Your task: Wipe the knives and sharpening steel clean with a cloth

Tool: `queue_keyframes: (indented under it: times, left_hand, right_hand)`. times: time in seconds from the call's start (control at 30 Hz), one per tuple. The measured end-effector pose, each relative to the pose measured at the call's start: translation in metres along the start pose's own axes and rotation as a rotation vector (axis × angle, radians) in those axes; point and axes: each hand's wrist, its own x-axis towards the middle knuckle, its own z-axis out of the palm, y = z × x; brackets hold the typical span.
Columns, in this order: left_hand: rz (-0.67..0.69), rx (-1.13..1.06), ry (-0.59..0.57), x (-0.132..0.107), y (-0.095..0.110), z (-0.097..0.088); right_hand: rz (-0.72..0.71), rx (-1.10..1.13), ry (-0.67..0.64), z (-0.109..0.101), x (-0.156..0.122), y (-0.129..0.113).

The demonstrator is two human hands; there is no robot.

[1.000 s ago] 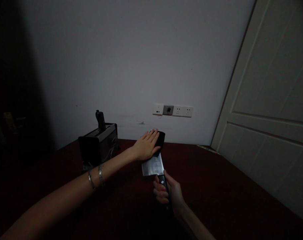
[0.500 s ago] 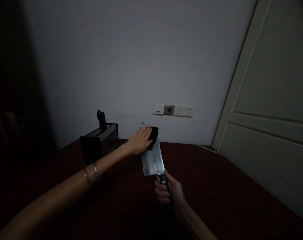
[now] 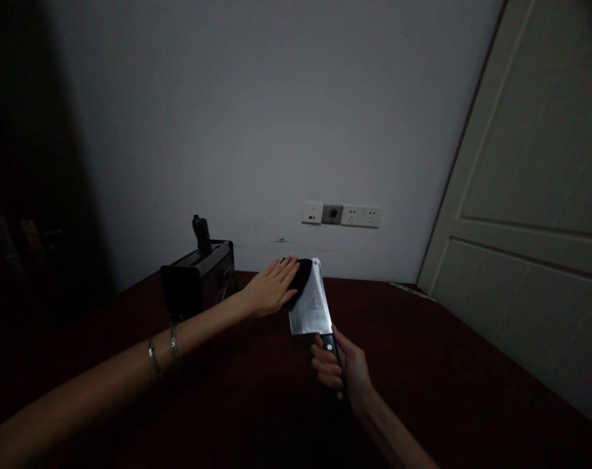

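My right hand is wrapped round the black riveted handle of a cleaver, whose broad metal blade points up and away from me. Against the blade's left part, my left hand holds a black cloth with its fingers stretched along it. The cloth covers the blade's upper left portion, and the hand hides part of the cloth. The blade's upper right corner, with a small hole, shows beside it.
Left of my hands stands a dark knife block with a black handle sticking up from it. The dark red tabletop meets a pale wall with sockets. A panelled door is at the right.
Both hands and the cleaver have shifted slightly right. The cloth has slid down and leftward along the blade, so the upper corner with the hole now shows.
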Motion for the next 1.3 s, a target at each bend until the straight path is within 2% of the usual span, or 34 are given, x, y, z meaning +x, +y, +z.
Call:
queue_keyframes:
  times: [0.37, 0.53, 0.7, 0.83, 1.03, 1.2, 1.3]
  left_hand:
    - [0.171, -0.121, 0.009, -0.014, 0.049, -0.011]
    - [0.186, -0.148, 0.007, -0.014, 0.059, -0.017]
    - [0.152, -0.173, 0.005, -0.009, 0.058, -0.017]
    - [0.1, -0.198, 0.017, 0.001, 0.061, -0.016]
    - [0.1, -0.171, 0.056, 0.017, 0.061, -0.018]
    - [0.065, -0.171, 0.08, 0.026, 0.037, -0.021]
    - [0.111, -0.183, 0.055, 0.024, 0.017, -0.023]
  right_hand:
    - [0.007, 0.009, 0.018, -0.004, 0.003, 0.0]
    - [0.004, -0.004, 0.054, -0.004, 0.003, 0.002]
    - [-0.007, -0.009, 0.066, -0.004, 0.002, 0.002]
    - [0.027, -0.004, 0.027, -0.004, 0.002, 0.005]
    - [0.008, -0.001, 0.011, 0.0, -0.001, 0.003]
    - [0.003, 0.014, -0.01, 0.005, -0.002, -0.008]
    - [0.045, 0.019, -0.035, 0.005, -0.002, -0.012]
